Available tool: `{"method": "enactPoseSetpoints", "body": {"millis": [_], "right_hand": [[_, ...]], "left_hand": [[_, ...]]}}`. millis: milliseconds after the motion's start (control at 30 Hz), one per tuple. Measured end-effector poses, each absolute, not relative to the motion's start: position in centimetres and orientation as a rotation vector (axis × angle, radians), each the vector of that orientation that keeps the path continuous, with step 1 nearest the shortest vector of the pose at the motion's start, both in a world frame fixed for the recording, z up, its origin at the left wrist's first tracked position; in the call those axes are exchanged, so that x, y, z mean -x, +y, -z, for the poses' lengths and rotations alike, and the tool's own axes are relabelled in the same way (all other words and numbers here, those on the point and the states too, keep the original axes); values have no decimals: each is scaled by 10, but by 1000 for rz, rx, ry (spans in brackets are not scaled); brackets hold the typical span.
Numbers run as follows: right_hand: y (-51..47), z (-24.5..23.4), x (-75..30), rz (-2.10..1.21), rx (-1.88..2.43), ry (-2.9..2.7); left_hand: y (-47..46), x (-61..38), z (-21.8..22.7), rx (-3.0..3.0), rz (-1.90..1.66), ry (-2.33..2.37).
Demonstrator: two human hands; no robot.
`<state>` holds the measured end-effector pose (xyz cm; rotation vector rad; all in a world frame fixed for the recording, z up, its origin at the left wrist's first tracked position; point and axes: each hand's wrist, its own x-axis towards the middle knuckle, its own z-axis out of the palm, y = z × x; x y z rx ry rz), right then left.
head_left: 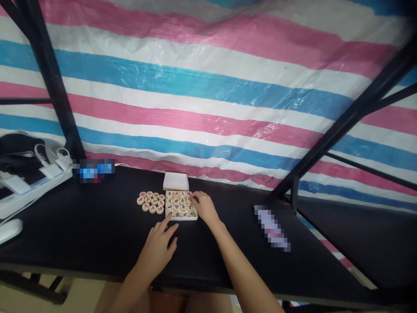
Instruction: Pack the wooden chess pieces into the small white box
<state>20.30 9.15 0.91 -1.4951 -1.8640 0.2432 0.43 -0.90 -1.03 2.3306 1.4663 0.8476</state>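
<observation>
A shallow white box (pixel 186 218) holds rows of round wooden Chinese chess pieces (pixel 177 207), most marked in black, with red-marked ones along the back row. At the box's right side, the fingers of my right hand (pixel 203 206) are pinched on a piece in the right-hand column, partly covering it. My left hand (pixel 159 243) lies in front of the box, fingers spread, its index fingertip at the front left corner. Left of the box, several red-marked Chinese chess pieces (pixel 153 201) sit in a close group on the black table.
Behind the box stands its white lid (pixel 176 181). A power strip (pixel 35 187) with plugs and a white mouse (pixel 11 230) are at the left. Blurred-out items lie at back left and right. Black frame posts (pixel 54 82) and a striped sheet (pixel 195 100) bound the black table (pixel 97 226).
</observation>
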Motion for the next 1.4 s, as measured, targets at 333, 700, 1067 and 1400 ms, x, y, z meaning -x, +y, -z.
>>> {"method": "enactPoseSetpoints", "body": {"millis": [333, 700, 1067, 1400], "right_hand": [[70, -10, -201, 27, 1474, -2001], [1, -2, -188, -272, 1372, -1818], [-18, -1, -169, -616, 1330, -1819], [-17, -2, -164, -928, 1208, -1627]], "left_hand": [[-11, -8, 11, -2340, -894, 1476], [31, 55, -17, -2351, -625, 2066], [0, 43, -6, -2381, -663, 1848], [-2, -6, 9, -2034, -1043, 1081]]}}
